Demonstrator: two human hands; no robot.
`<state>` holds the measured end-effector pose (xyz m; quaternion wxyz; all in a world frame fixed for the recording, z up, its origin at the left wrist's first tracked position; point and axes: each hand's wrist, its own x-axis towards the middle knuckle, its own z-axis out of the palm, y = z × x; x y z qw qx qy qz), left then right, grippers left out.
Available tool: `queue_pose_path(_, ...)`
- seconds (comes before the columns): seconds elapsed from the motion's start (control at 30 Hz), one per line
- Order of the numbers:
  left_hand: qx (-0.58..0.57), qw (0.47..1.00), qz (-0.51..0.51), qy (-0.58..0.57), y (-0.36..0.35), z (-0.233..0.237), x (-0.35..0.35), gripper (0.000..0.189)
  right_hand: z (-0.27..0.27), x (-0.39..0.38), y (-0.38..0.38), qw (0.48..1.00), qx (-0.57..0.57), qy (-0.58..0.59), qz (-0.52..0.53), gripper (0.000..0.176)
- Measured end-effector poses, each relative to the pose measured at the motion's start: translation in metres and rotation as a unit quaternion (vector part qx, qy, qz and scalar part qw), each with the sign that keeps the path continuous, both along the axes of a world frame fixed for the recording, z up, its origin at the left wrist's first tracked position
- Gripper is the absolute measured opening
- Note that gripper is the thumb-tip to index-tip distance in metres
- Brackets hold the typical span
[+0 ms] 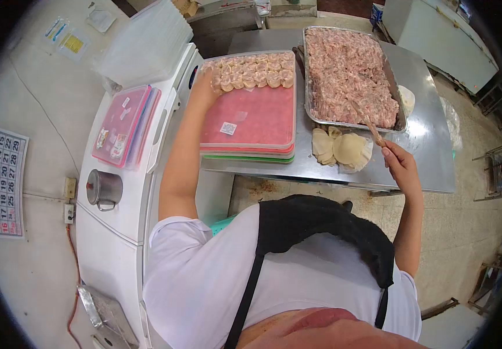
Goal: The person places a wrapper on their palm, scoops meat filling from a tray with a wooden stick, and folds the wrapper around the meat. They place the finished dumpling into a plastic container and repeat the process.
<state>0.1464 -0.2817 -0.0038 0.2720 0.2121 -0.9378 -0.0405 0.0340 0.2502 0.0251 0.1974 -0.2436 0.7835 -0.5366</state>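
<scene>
My left hand (205,88) reaches down at the left end of the rows of dumplings (256,70). Its fingers are bent together, and whatever lies between them is hidden. The dumplings sit in close rows across the far part of a red-lined tray (248,119), which has a clear rim. My right hand (401,165) is closed around a thin wooden spatula (372,127), whose far end touches the ground meat. That pinkish meat (349,72) fills a large metal pan (406,119). Just below the pan, round dough wrappers (349,150) lie in overlapping piles near my right hand.
The steel table (431,139) carries the pan and the stacked trays. On the white freezer (126,203) to the left are a metal mug (104,189), pink lids (124,125) and stacked clear containers (146,43). Another white chest (442,43) stands at far right.
</scene>
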Motion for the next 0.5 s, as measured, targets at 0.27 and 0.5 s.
queue_pose_path(0.27, 0.01, 0.996, 0.017, -0.092, -0.004, 0.005, 0.009, 0.038, 0.003, -0.03, 0.015, 0.999, 0.014, -0.031, 0.008, 0.033)
queue_pose_path(0.5, -0.117, 0.99, 0.055, -0.06, 0.023, 0.014, 0.001, 0.039, -0.021, -0.113, 0.024, 0.986, 0.023, 0.16, 0.038, 0.033)
